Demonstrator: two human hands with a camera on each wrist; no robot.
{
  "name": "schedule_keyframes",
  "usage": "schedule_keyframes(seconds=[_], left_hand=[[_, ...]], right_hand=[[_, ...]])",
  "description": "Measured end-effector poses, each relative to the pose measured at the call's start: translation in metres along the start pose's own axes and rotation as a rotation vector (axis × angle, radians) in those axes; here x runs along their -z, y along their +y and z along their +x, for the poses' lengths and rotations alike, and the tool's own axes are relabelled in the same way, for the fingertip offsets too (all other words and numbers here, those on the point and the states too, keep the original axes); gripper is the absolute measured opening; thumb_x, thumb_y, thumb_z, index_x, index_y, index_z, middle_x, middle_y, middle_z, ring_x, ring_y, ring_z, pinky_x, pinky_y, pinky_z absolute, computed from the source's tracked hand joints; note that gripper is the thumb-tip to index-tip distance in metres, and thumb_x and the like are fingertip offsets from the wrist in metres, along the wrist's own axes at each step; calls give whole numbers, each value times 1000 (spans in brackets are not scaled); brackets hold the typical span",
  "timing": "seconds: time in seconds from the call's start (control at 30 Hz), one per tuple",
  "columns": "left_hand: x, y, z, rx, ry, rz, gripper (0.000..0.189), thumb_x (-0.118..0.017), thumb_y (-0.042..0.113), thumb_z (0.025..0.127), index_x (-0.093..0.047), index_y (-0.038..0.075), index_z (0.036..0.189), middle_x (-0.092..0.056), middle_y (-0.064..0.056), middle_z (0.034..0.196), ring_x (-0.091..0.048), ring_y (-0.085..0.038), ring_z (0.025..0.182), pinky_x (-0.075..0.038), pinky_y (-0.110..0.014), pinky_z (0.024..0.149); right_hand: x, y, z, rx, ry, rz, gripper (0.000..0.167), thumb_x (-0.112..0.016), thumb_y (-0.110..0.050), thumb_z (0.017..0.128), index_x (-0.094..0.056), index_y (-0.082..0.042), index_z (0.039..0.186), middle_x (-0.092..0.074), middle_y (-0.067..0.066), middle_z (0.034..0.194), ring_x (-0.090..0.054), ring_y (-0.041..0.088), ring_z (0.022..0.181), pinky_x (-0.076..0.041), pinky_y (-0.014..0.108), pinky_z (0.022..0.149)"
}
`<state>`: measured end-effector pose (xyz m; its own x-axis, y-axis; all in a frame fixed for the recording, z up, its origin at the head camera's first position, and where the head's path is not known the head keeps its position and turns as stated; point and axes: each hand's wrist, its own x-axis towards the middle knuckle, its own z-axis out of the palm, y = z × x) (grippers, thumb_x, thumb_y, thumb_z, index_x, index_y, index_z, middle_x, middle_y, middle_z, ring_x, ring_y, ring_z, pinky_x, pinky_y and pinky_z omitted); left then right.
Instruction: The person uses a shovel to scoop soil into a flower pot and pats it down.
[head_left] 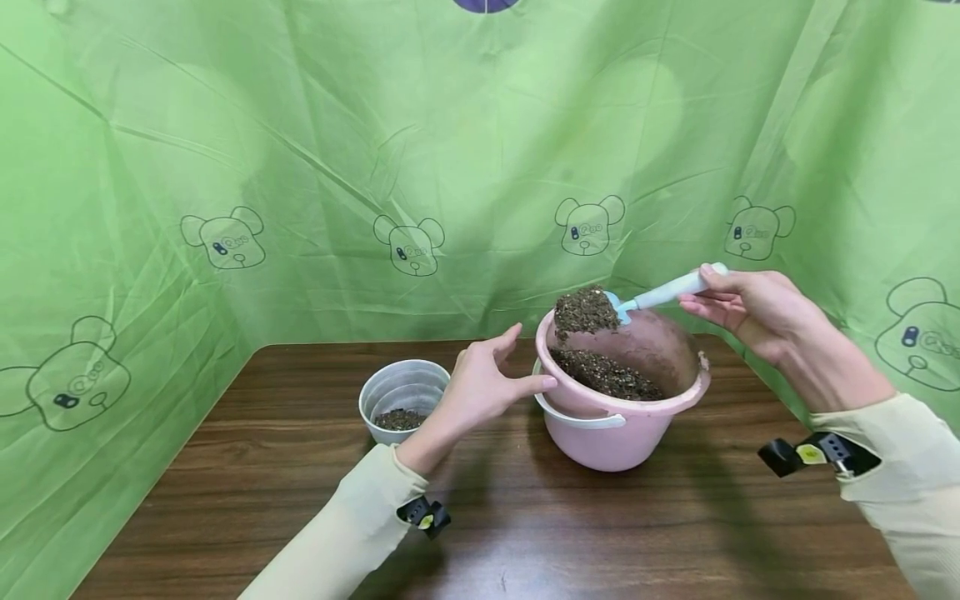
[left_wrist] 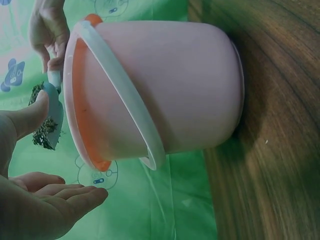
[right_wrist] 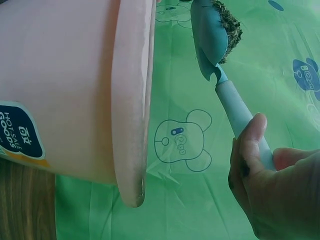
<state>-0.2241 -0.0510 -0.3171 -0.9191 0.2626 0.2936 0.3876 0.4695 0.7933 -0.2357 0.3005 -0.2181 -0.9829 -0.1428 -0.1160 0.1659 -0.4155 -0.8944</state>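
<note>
Pale pot, pink bucket, trowel heaped with soil

Far left, running across the whole back: green sheet, creased, printed with outlined bear faces.

Brown wood-grained surface, below pot and bucket alike.

Pot: stands upright on the surface; ringed inner wall, a little soil at the bottom; front partly hidden by the left arm.

Left hand, cream sleeve, black wrist device: between pot and bucket, near the bucket's rim; fingers apart, nothing held.

Bucket: stands upright, right of the pot; more soil inside than in the pot, dark smears on the inner wall. White carrying handle slung low across the near side. Dark blue label on the outer wall, seen from the right wrist.

Trowel: blue blade, pale blue grip; slants over the bucket's opening, clear of the rim, loaded with a mound of soil.

Right hand, far right: fingers clamped on the trowel's grip, near its end.
</note>
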Motion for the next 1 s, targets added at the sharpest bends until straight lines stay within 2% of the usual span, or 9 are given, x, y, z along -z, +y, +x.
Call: schedule_keyframes(seconds=[0.37,0.57,0.77,1.0], left_hand=[[4,0,0,0,4,13,97,-93,45,80,-48,11,158,-55,-9,153,-59,-28,134,-49,-41,110],[11,0,-2,4,3,2,96,-93,42,80,-48,12,159,-54,-8,153,-57,-28,135,-48,-41,111],[25,-5,-7,19,12,-4,97,-94,41,80,-47,12,159,-51,-4,156,-52,-24,140,-43,-39,115],[51,-16,-17,25,26,-20,98,-93,45,80,-46,11,160,-49,-4,158,-48,-20,143,-41,-38,117]], right_hand=[[-6,3,1,-4,-4,-17,21,-54,-1,108,-72,2,98,-71,17,94,-76,28,86,-62,33,87],[-16,5,4,-4,-7,-4,19,-56,-1,107,-71,2,97,-72,17,94,-76,28,85,-62,33,88],[-31,7,6,-4,-19,-37,18,-57,-2,107,-71,1,97,-73,17,93,-76,27,85,-62,32,87],[-55,13,11,-25,-16,-86,17,-60,-5,107,-73,-2,96,-72,14,93,-76,24,84,-61,30,87]])
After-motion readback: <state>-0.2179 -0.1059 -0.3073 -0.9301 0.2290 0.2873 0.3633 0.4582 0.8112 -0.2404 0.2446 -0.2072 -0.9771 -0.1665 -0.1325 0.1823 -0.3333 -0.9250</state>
